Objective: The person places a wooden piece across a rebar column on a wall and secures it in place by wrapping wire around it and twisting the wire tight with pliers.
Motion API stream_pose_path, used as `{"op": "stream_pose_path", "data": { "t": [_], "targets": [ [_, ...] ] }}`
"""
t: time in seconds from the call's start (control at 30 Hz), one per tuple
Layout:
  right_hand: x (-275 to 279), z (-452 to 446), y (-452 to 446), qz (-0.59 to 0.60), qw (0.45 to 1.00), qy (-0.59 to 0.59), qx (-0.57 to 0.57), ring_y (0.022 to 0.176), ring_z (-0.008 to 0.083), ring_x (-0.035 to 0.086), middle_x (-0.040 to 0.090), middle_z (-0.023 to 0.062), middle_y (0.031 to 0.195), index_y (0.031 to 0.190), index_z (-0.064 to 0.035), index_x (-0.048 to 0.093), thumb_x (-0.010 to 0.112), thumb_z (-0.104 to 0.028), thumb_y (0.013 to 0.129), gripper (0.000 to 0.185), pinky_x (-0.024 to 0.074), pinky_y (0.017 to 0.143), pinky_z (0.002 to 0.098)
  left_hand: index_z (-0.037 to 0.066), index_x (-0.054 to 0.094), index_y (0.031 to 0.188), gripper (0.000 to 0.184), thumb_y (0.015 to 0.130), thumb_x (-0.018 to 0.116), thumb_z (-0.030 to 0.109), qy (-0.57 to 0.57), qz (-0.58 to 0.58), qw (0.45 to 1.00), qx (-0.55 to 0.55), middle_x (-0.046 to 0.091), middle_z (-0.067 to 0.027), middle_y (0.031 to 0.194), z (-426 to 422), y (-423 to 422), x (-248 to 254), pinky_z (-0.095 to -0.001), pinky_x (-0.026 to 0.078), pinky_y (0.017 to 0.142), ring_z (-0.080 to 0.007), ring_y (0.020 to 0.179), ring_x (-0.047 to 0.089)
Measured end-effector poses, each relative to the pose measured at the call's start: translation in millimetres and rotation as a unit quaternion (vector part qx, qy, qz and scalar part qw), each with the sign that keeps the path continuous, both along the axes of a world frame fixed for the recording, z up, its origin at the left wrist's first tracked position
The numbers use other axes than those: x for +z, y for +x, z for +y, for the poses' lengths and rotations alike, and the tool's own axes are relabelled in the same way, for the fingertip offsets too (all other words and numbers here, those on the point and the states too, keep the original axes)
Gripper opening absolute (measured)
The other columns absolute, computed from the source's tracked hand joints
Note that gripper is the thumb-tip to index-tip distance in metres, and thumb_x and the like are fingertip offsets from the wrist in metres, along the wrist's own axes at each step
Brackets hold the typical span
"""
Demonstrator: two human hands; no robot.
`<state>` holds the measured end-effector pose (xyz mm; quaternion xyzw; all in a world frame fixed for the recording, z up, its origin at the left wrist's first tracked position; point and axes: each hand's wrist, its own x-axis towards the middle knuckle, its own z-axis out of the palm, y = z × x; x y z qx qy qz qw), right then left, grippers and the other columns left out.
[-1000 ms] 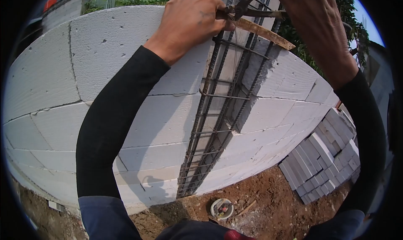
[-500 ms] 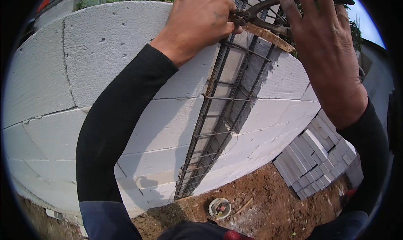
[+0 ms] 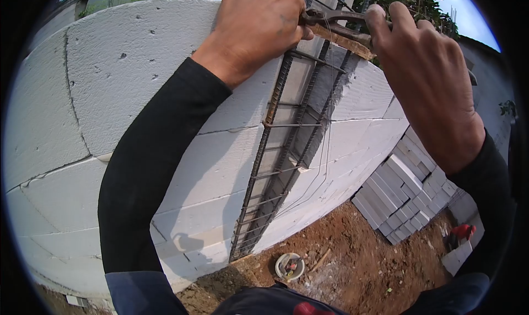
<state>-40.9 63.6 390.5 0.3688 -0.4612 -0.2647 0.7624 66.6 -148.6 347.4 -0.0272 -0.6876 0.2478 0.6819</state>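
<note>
My right hand (image 3: pixel 427 75) is wrapped round the handles of dark metal pincers (image 3: pixel 344 18) at the top of the wall. Their jaws point left, toward the fingertips of my left hand (image 3: pixel 256 25). Those fingers are closed beside a ribbed steel bar; what they pinch is hidden. Thin wire (image 3: pixel 329 122) hangs from around the pincers in long loose strands. Below my hands, a rebar cage (image 3: pixel 297 116) with cross ties stands in the gap between two block wall sections. A wooden plank piece (image 3: pixel 344 42) lies on the wall top behind the pincers.
White block wall (image 3: pixel 143 67) spreads to the left, with another section (image 3: pixel 366 97) on the right. On the soil below stand a bucket (image 3: pixel 297 269) with things inside and a stack of grey blocks (image 3: pixel 397 191). A red and dark shape (image 3: pixel 463 232) is at lower right.
The pincers' handles have come closer together and tilted lower on the right, with my right hand's fingers shifted. The wire strands now hang more visibly. The view has shifted slightly.
</note>
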Motion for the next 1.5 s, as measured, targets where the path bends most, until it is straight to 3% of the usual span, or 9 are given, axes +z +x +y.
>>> {"op": "stream_pose_path", "data": {
  "t": [0.17,0.27,0.4,0.47,0.67,0.9,1.1,1.3,1.5],
  "targets": [
    [4,4,-3,-0.245,0.962,0.116,0.024,0.050,0.0110,0.061,0.060,0.0070,0.068,0.106,-0.0003,0.057,0.063,-0.014,0.102,0.015,0.0566,0.045,0.0283,0.009,0.065,0.085,0.018,0.078,0.079,0.017,-0.064,0.039,0.997,0.021,0.059,-0.0070,0.070,-5,0,-3,-0.0438,0.051,0.061,-0.0278,0.065,0.062],
    [31,5,23,-0.605,0.787,0.116,-0.017,0.046,0.0111,0.061,0.052,0.0035,0.058,0.104,0.0004,0.055,0.051,-0.026,0.111,0.027,0.0541,0.042,0.0282,0.009,0.070,0.089,0.022,0.080,0.080,0.026,-0.019,0.009,0.999,0.049,0.063,-0.0073,0.074,-11,-4,-5,-0.0430,0.051,0.065,-0.0265,0.069,0.063],
    [38,8,-19,-0.749,0.624,0.216,0.061,0.055,0.0147,0.070,0.061,0.0065,0.065,0.104,0.0030,0.060,0.059,-0.044,0.105,0.047,0.0606,0.050,0.0295,0.010,0.076,0.089,0.032,0.083,0.083,0.040,0.056,-0.054,0.992,0.098,0.069,-0.0060,0.073,-11,-3,-4,-0.0417,0.050,0.069,-0.0246,0.070,0.066],
    [33,15,-5,-0.730,0.650,0.207,0.047,0.061,0.0168,0.072,0.068,0.0122,0.078,0.123,0.0046,0.054,0.081,-0.037,0.091,0.059,0.0632,0.058,0.0295,0.010,0.075,0.087,0.029,0.084,0.082,0.038,0.061,-0.064,0.991,0.100,0.067,-0.0059,0.070,-6,-4,-3,-0.0422,0.049,0.068,-0.0249,0.069,0.066],
    [28,15,-3,-0.649,0.730,0.208,0.052,0.076,0.0282,0.077,0.071,0.0226,0.090,0.134,0.0083,0.047,0.080,-0.006,0.081,0.064,0.0653,0.061,0.0300,0.010,0.077,0.100,0.026,0.083,0.084,0.029,0.152,-0.150,0.974,0.080,0.071,-0.0094,0.076,-3,7,11,-0.0446,0.053,0.082,-0.0299,0.068,0.066],
    [-9,17,-24,-0.279,0.942,0.107,0.150,0.065,0.0223,0.065,0.067,0.0121,0.090,0.128,-0.0035,0.055,0.077,-0.003,0.082,0.051,0.0562,0.060,0.0335,0.005,0.072,0.116,0.037,0.086,0.082,0.024,0.107,-0.172,0.974,0.099,0.072,-0.0138,0.104,-5,25,8,-0.0428,0.048,0.097,-0.0317,0.104,0.064],
    [-18,27,-22,-0.018,0.993,0.002,0.120,0.085,0.0136,0.061,0.063,0.0031,0.097,0.153,-0.0149,0.051,0.072,-0.011,0.092,0.064,0.0576,0.072,0.0299,0.005,0.073,0.114,0.030,0.091,0.077,0.025,0.124,-0.215,0.958,0.145,0.070,-0.0161,0.087,-4,25,12,-0.0436,0.051,0.084,-0.0303,0.086,0.067],
    [-29,23,-31,-0.212,0.972,0.027,0.098,0.069,0.0199,0.064,0.067,0.0141,0.090,0.134,0.0052,0.060,0.070,-0.020,0.098,0.045,0.0559,0.064,0.0350,0.007,0.073,0.114,0.030,0.092,0.074,0.028,0.121,-0.197,0.956,0.180,0.070,-0.0151,0.083,-4,21,12,-0.0417,0.053,0.081,-0.0298,0.083,0.069],
    [2,27,-7,-0.520,0.846,0.107,0.059,0.050,0.0178,0.060,0.061,0.0131,0.059,0.099,0.0057,0.072,0.060,-0.030,0.106,0.038,0.0496,0.049,0.0337,0.010,0.072,0.110,0.029,0.093,0.076,0.033,-0.002,-0.105,0.989,0.107,0.072,-0.0084,0.082,-17,9,-1,-0.0413,0.054,0.078,-0.0260,0.076,0.070]
  ]
}}
